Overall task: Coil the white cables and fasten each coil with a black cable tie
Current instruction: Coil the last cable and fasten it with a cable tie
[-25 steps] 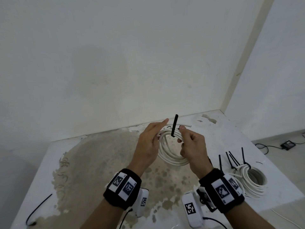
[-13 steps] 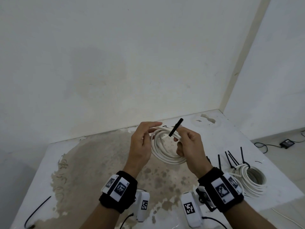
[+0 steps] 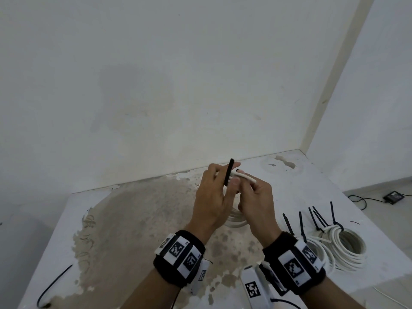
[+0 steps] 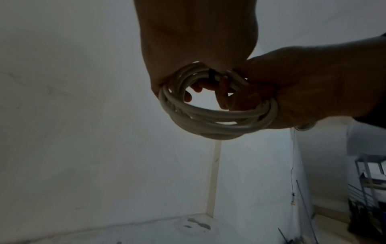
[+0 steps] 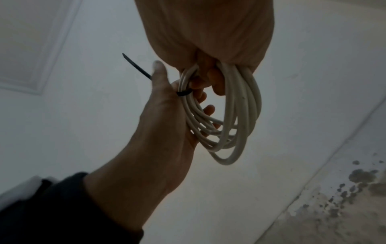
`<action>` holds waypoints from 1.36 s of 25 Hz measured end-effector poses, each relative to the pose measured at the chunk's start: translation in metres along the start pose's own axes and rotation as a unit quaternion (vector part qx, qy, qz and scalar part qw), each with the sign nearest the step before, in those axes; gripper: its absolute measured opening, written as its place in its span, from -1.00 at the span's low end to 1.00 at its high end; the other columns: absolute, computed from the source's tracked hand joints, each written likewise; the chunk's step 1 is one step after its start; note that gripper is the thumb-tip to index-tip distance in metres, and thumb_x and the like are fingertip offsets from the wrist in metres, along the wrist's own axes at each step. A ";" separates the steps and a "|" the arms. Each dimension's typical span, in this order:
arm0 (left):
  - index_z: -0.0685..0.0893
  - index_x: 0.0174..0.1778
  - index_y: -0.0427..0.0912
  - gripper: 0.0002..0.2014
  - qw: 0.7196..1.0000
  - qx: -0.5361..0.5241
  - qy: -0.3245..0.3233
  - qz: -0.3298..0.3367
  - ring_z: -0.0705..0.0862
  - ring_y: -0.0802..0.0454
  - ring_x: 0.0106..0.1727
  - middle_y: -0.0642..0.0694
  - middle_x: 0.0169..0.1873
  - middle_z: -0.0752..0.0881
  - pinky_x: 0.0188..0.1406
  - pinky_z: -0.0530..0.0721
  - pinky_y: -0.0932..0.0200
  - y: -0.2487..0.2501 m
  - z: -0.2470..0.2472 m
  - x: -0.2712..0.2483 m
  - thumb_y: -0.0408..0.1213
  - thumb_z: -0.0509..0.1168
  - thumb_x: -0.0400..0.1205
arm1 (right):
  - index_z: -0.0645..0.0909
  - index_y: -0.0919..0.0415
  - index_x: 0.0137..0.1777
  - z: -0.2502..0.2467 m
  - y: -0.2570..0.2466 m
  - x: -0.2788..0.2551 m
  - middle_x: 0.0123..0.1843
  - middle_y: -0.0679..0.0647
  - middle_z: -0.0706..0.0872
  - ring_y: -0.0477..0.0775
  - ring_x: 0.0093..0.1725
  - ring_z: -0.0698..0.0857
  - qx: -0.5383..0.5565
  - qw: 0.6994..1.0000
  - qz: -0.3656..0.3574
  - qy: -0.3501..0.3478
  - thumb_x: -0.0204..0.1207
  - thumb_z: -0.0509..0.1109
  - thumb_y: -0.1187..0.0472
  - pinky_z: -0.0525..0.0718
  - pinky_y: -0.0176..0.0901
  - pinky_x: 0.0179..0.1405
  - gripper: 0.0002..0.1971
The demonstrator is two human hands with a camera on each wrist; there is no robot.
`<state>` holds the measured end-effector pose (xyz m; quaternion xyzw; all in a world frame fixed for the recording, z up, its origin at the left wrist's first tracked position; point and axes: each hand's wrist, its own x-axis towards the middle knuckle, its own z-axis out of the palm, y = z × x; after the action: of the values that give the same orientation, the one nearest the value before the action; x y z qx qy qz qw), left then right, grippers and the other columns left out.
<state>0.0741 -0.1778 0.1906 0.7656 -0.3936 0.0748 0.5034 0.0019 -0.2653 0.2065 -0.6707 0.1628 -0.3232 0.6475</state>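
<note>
Both hands hold a white cable coil (image 3: pixel 237 218) up above the table. A black cable tie (image 3: pixel 229 171) loops round the coil's strands (image 5: pixel 183 93), and its tail sticks up past my left fingers. My left hand (image 3: pixel 223 177) pinches the tie against the coil, thumb in front and fingers behind. My right hand (image 3: pixel 254 192) grips the coil's top from the right, fingers curled through the loops (image 5: pixel 240 115). In the left wrist view the coil (image 4: pixel 208 118) hangs below both palms, and the tie (image 4: pixel 212 76) crosses its upper strands.
Several tied white coils (image 3: pixel 343 248) with black tie tails lie at the table's right edge. A loose black tie (image 3: pixel 53 286) lies front left. The stained tabletop (image 3: pixel 133 219) meets a wall just behind the hands. A black device (image 3: pixel 393 197) sits on the floor to the right.
The hands have closed together. The tie, held by the right hand before, now sits under the left hand's thumb and stands upright. The right hand has shifted onto the coil.
</note>
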 end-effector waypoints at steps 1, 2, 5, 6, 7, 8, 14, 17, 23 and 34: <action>0.59 0.41 0.18 -0.50 1.000 -0.013 0.012 -0.006 0.63 0.04 0.16 0.11 0.12 0.54 0.07 0.68 -0.09 0.000 0.001 0.002 0.22 -0.13 0.75 | 0.83 0.08 -0.10 0.001 -0.001 0.000 -0.45 -0.04 0.69 -0.19 -0.54 0.51 -0.003 1.000 0.001 -0.001 0.75 0.27 0.27 0.43 -0.41 -0.49 -0.68; 0.63 0.36 0.15 -0.54 0.999 -0.030 0.020 -0.003 0.63 0.01 0.17 0.08 0.11 0.56 0.09 0.67 -0.11 -0.002 0.000 0.003 0.15 -0.11 0.77 | 0.82 0.05 -0.15 0.001 -0.002 -0.001 -0.47 -0.09 0.66 -0.19 -0.55 0.50 0.000 1.000 0.009 -0.005 0.76 0.26 0.27 0.43 -0.38 -0.51 -0.66; 0.70 0.31 0.03 -0.59 0.996 -0.078 0.034 0.017 0.66 -0.05 0.13 -0.02 0.08 0.59 0.09 0.67 -0.09 -0.010 -0.006 0.002 -0.04 -0.03 0.79 | 0.76 0.01 -0.30 0.003 -0.006 -0.001 -0.56 -0.12 0.55 -0.11 -0.62 0.40 0.039 0.997 0.052 -0.038 0.78 0.23 0.23 0.36 -0.25 -0.60 -0.57; 0.71 0.29 -0.01 -0.60 0.995 -0.090 0.042 0.014 0.68 -0.04 0.11 -0.03 0.06 0.60 0.08 0.68 -0.05 -0.011 -0.009 0.002 -0.08 -0.02 0.78 | 0.73 0.02 -0.36 0.003 -0.007 -0.001 -0.59 -0.10 0.50 -0.08 -0.63 0.37 0.051 0.995 0.071 -0.047 0.80 0.20 0.19 0.34 -0.25 -0.59 -0.52; 0.72 0.27 -0.04 -0.60 0.994 -0.099 0.050 0.010 0.69 -0.04 0.10 -0.03 0.05 0.60 0.07 0.68 -0.03 -0.011 -0.010 0.002 -0.09 -0.01 0.78 | 0.70 0.05 -0.41 0.005 -0.008 0.000 -0.60 -0.06 0.46 -0.05 -0.64 0.34 0.060 0.992 0.096 -0.052 0.81 0.16 0.13 0.32 -0.23 -0.57 -0.48; 0.72 0.27 -0.05 -0.61 0.993 -0.101 0.055 0.009 0.70 -0.04 0.10 -0.02 0.04 0.61 0.07 0.68 -0.02 -0.011 -0.012 0.002 -0.09 0.00 0.78 | 0.68 0.09 -0.44 0.005 -0.009 0.001 -0.60 0.01 0.42 -0.03 -0.63 0.31 0.070 0.988 0.125 -0.054 0.82 0.12 0.07 0.29 -0.21 -0.55 -0.43; 0.65 0.33 0.02 -0.63 0.995 -0.097 0.024 0.011 0.68 -0.02 0.03 0.00 0.08 0.53 0.02 0.69 0.01 -0.011 -0.017 0.005 -0.10 -0.02 0.80 | 0.69 0.11 -0.31 0.001 -0.010 0.002 -0.48 -0.10 0.45 -0.03 -0.56 0.25 0.074 0.986 0.060 -0.134 0.80 0.18 0.20 0.24 -0.18 -0.51 -0.56; 0.65 0.35 0.01 -0.64 0.993 -0.113 0.011 -0.018 0.71 -0.02 0.05 -0.06 0.10 0.46 0.03 0.76 -0.06 -0.003 -0.020 0.009 -0.09 0.00 0.80 | 0.75 0.29 -0.06 -0.002 -0.010 0.006 -0.38 0.00 0.60 -0.02 -0.57 0.25 0.046 0.987 0.044 -0.150 0.80 0.20 0.17 0.28 -0.18 -0.51 -0.66; 0.47 0.49 0.17 -0.64 0.998 -0.053 0.027 -0.023 0.58 0.00 0.34 0.21 0.24 0.42 0.24 0.68 -0.18 -0.005 -0.020 0.009 -0.04 -0.03 0.80 | 0.77 0.32 0.17 -0.002 -0.012 0.009 -0.57 -0.18 0.42 -0.04 -0.57 0.22 0.039 0.984 0.047 -0.164 0.79 0.24 0.15 0.29 -0.17 -0.53 -0.69; 0.41 -0.23 -0.02 -0.68 0.991 0.096 0.081 -0.055 0.43 0.04 -0.17 0.15 -0.31 0.46 -0.04 0.33 0.11 0.021 -0.047 -0.010 -0.06 -0.17 0.71 | 0.75 0.33 0.08 0.014 -0.005 0.002 -0.53 -0.27 0.60 0.01 -0.54 0.31 0.016 0.980 0.047 -0.194 0.80 0.21 0.17 0.35 -0.05 -0.44 -0.69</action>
<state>0.0659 -0.1373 0.2234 0.8222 -0.2995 0.1461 0.4616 0.0112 -0.2552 0.2119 -0.7017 0.0599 -0.1583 0.6921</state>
